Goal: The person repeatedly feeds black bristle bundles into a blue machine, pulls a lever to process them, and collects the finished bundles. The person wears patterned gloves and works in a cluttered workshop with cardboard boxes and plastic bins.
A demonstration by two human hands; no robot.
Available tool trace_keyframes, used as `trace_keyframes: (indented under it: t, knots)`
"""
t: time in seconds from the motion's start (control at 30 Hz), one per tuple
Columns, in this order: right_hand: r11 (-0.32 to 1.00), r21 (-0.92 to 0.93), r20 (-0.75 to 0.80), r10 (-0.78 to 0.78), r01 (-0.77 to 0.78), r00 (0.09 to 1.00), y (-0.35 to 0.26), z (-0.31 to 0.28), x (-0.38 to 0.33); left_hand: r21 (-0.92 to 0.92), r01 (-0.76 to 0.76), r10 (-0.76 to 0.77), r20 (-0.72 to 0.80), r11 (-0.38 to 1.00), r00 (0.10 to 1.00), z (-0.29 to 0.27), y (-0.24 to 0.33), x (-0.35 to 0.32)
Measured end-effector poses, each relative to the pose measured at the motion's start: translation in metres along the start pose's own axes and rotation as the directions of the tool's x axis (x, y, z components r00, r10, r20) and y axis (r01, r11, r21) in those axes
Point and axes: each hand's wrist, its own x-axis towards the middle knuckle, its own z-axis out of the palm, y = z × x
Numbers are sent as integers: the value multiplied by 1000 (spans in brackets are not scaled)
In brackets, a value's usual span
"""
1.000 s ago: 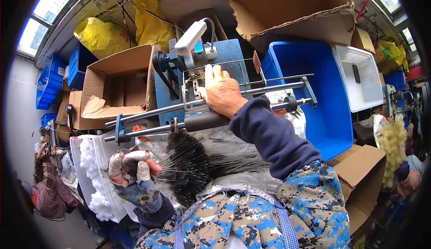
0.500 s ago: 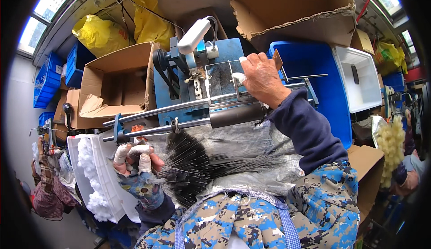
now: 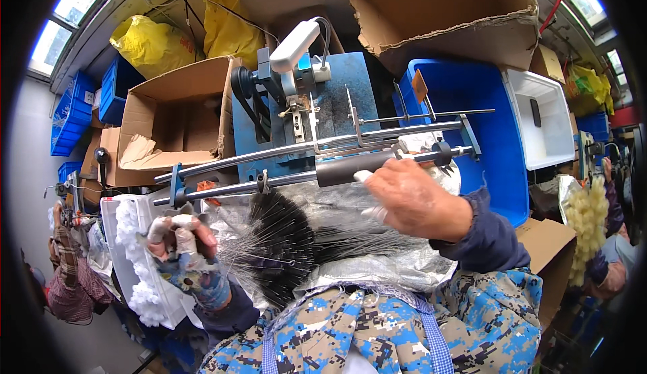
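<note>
Black wire bundle (image 3: 282, 242) lies at six o'clock from blue machine (image 3: 340, 94). Left hand (image 3: 183, 246), bundle's nine o'clock: fingers curled narrow, contents unclear. Right hand (image 3: 416, 199), two o'clock, has dropped off sliding frame (image 3: 354, 121), leaving it free; fingers loosely bent, grip unclear.

The worker's right arm (image 3: 488, 236) is bent and angles inward across the front, its dark blue sleeve leaving the wrist (image 3: 460, 217) bare. The right hand (image 3: 411, 199) shows me its back, knuckles bent, fingers pointing over to the worker's left; white wrapping covers one fingertip and the thumb, which stands apart below. On the other side, the left arm (image 3: 232, 313) sits lower and slants outward, a worn, patterned blue covering over the wrist. The left hand (image 3: 180, 240) is curled, pale wrappings around several fingers; whether they pinch anything, I can't make out.
</note>
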Motion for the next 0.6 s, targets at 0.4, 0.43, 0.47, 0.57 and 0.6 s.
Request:
trace_keyframes:
  t: [0.4, 0.43, 0.47, 0.57, 0.6]
  knots:
    - [983, 141, -369, 163, -118, 915, 22, 12, 57, 902, -213, -443, 376, 375, 814, 29, -24, -13]
    - [979, -8, -362, 185, -201, 914, 35, 13, 69, 807, -533, -280, 589, 254, 758, 28, -36, -13]
    - [970, -102, -368, 170, -222, 914, 49, 20, 85, 849, -447, -446, 528, 280, 723, 19, -54, -23]
    - [890, -311, -331, 227, -333, 916, 74, 37, 117, 898, -380, -689, 419, 221, 591, 24, -72, -24]
    - [875, -326, -350, 239, -357, 906, 82, 42, 121, 898, -399, -731, 397, 185, 555, 30, -74, -21]
